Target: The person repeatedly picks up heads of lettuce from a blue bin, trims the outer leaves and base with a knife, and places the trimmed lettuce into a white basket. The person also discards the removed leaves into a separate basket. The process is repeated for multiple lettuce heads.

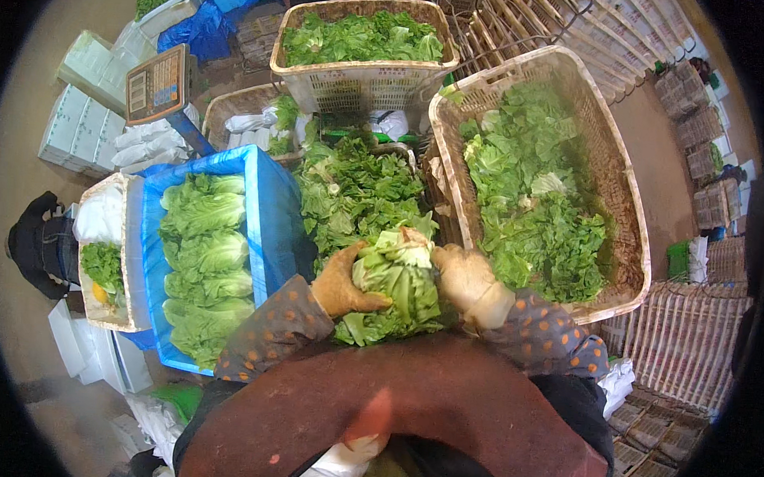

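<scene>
A green lettuce head (pixel 401 280) is held close to my apron, its brownish cut stem end facing up and away from me. My left hand (pixel 345 284), in a tan glove, grips its left side with the thumb across the leaves. At its right side is my right hand (pixel 472 282), gloved and with curled fingers by the stem end; whether it grips a leaf or anything else is hidden. Loose lettuce leaves (pixel 358 193) are heaped just beyond. Trimmed lettuce heads (pixel 207 264) lie stacked in a blue-lined crate (pixel 261 228) to my left.
On the right stands a large dirty plastic crate (pixel 630 184) with leaves inside. Another leaf-filled crate (pixel 362 86) is ahead. A weighing scale (pixel 157 85) rises at the left, near white foam boxes (pixel 76 127). Behind the left crates a person (pixel 44 245) bends over.
</scene>
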`<state>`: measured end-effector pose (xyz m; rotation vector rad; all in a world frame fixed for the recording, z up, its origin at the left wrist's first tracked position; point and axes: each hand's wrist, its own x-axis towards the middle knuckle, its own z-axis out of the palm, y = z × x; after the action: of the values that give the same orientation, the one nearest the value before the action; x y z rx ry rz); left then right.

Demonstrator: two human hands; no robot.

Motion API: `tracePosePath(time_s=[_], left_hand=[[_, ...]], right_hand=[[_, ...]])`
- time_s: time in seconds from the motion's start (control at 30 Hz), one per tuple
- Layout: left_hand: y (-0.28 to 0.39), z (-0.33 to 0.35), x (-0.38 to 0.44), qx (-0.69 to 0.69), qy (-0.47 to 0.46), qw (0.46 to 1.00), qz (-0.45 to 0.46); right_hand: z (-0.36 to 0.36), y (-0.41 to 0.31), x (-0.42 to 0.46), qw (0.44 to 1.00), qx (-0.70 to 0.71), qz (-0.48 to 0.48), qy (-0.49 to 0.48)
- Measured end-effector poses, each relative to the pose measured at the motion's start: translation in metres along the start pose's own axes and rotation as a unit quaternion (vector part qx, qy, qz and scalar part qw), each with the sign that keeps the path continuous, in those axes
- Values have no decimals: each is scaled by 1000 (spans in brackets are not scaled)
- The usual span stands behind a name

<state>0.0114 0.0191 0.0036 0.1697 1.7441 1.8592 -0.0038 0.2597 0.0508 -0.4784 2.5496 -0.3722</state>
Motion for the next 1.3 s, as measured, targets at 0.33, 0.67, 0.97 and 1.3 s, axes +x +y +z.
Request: tracePosePath(time_s=[0.33,0.67,0.97,1.3], left_hand=[[-32,-24,15,-286,3,957,-46],[-37,-48,69,20,-182,983,33],[80,-36,94,382,-61,916,110],[10,6,34,222,-60,973,33]], right_hand=[[22,92,22,944,234,210,102],[51,65,34,756,648,-87,-26],[73,105,47,663,720,-154,-133],[31,85,20,856,484,-178,20]])
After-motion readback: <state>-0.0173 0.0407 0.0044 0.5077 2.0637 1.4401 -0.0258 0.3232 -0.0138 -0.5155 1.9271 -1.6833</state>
